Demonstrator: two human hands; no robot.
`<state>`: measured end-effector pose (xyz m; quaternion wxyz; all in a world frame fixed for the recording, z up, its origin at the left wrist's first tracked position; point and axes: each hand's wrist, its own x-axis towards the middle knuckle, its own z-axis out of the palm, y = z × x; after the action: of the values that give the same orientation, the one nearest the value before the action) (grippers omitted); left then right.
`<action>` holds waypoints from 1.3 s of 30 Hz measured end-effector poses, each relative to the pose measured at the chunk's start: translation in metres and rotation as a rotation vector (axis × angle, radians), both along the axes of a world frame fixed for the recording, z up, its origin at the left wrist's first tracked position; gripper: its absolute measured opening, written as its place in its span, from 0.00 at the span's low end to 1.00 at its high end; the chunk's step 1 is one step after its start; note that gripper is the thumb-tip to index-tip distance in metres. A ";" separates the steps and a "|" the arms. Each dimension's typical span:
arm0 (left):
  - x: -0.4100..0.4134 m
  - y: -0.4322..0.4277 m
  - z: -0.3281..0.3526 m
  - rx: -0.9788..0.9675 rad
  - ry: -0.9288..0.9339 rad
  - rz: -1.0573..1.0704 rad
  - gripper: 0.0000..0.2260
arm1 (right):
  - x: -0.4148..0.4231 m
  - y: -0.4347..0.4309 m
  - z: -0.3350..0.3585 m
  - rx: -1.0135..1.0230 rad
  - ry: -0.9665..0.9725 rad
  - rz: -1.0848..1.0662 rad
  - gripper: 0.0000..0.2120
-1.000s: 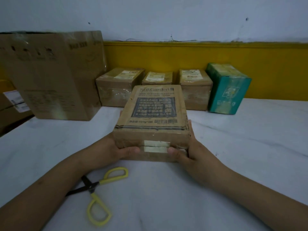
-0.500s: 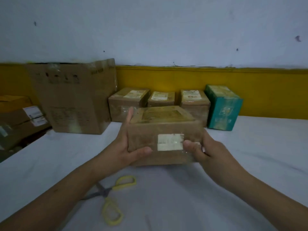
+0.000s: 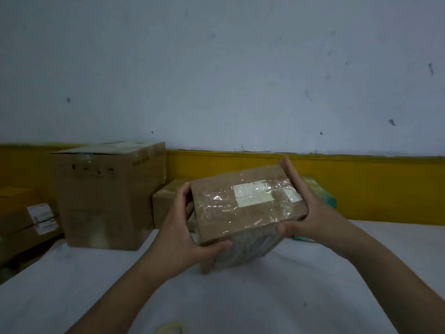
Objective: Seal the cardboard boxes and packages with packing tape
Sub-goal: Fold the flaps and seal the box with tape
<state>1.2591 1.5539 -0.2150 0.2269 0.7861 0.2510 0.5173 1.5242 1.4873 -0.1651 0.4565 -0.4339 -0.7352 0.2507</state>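
**A:** Reading left to right, what's there?

**B:** A large carton stands at nine o'clock from the work. Next comes the left hand, then the small cardboard box held between both hands at the centre, tilted. I can't tell whether its low corner touches the white tablecloth. The right hand follows, and a teal box sits behind it at three o'clock.

**A:** How are the fingers set?

**B:** The left fingers curl round the far left end, with the thumb hooked on the near edge at seven o'clock. The right fingers lie nearly straight up the right end, and the thumb clamps the near corner. Both hands grip the box and nothing else.

**A:** Which step is this?

**B:** I'd say checking. Clear tape already covers the upturned face and its white label, wrinkled in places.

**A:** And next?

**B:** Probably turning it to find an untaped seam. No tape roll is in view, only a yellow scissors handle at six o'clock, so one hand would have to let go.
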 end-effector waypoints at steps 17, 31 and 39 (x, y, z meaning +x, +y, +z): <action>0.004 0.015 0.002 -0.001 0.038 -0.035 0.46 | 0.014 0.023 -0.016 0.166 -0.088 -0.045 0.49; -0.033 -0.002 -0.021 -0.144 0.428 -0.074 0.55 | 0.005 -0.001 -0.062 0.388 -0.388 -0.155 0.57; -0.082 -0.084 -0.055 -0.223 0.461 0.196 0.29 | 0.032 -0.055 -0.115 0.282 -0.815 -0.115 0.43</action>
<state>1.1769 1.4698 -0.2695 0.1979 0.8252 0.4262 0.3134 1.5562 1.4325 -0.2801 0.1969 -0.4712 -0.8569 -0.0697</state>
